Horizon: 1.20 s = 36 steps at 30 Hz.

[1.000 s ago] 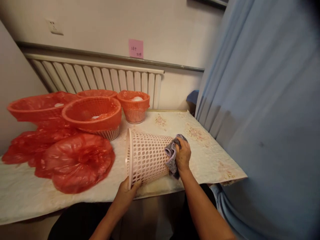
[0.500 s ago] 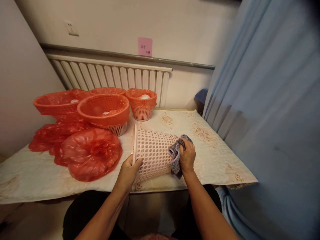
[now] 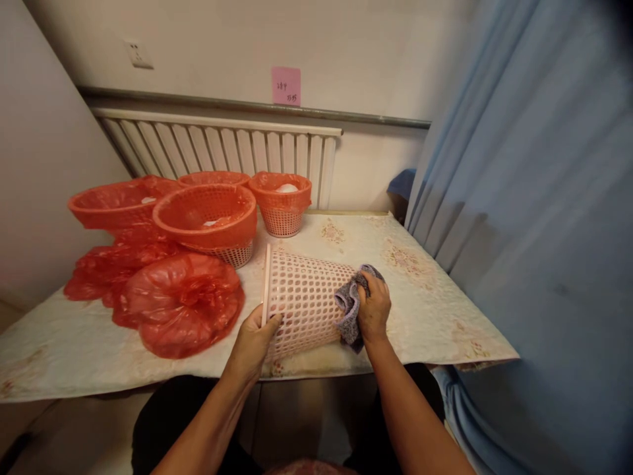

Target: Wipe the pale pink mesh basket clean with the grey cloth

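Observation:
A pale pink plastic wastebasket point(image 3: 306, 297) with a lattice wall lies on its side near the table's front edge, its rim facing left. My left hand point(image 3: 256, 340) grips that rim, thumb outside on the lattice and the other fingers hidden behind it or inside. At the basket's base end, my right hand point(image 3: 373, 307) is closed on a grey cloth point(image 3: 350, 310) with a purple edge. The cloth presses against the base and the lower wall. Part of it hangs down below the hand.
Several wastebaskets lined with red bags, one nearest the middle point(image 3: 205, 221), stand at the back left. Crumpled red plastic bags point(image 3: 180, 303) lie before them. A flowered cloth covers the table point(image 3: 435, 310). A radiator point(image 3: 222, 145) runs behind; a blue curtain point(image 3: 534, 231) hangs at right.
Hardly anything differs. The view has shifted slightly, and my right hand with the cloth sits a touch farther right at the basket's base. My left hand keeps its hold on the rim.

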Each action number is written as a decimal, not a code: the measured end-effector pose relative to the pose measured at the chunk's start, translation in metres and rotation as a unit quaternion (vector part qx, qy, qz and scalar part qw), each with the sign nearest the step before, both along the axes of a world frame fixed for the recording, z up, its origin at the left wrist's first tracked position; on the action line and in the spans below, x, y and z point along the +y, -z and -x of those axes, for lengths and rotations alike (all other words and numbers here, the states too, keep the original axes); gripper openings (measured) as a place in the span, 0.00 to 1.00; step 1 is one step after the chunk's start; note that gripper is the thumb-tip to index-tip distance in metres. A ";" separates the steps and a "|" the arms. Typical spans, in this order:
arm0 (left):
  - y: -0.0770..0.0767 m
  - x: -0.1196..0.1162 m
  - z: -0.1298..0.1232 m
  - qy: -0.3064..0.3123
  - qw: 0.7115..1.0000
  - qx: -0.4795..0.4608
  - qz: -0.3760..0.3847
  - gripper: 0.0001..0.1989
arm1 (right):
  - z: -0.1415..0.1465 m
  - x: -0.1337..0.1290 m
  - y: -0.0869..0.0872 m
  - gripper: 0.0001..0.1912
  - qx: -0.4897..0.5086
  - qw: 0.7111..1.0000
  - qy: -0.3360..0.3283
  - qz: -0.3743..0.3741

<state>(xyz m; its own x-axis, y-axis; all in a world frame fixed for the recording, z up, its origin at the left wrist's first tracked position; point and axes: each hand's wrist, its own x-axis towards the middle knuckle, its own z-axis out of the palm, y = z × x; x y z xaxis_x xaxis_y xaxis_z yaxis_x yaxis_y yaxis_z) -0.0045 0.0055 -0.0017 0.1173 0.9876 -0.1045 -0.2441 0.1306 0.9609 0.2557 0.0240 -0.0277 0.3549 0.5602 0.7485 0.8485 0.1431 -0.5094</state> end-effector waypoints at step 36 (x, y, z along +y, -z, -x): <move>0.010 -0.003 0.008 0.005 0.991 0.114 -0.063 0.18 | 0.007 -0.008 0.005 0.17 0.036 0.999 0.009 -0.007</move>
<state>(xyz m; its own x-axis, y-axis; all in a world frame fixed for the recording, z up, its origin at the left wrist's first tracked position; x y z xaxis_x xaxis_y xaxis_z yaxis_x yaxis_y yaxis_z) -0.0129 0.0023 -0.0115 0.1149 0.9934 -0.0062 -0.0180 0.0083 0.9998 0.2486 0.0163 -0.0322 0.4178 0.5423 0.7290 0.8129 0.1353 -0.5665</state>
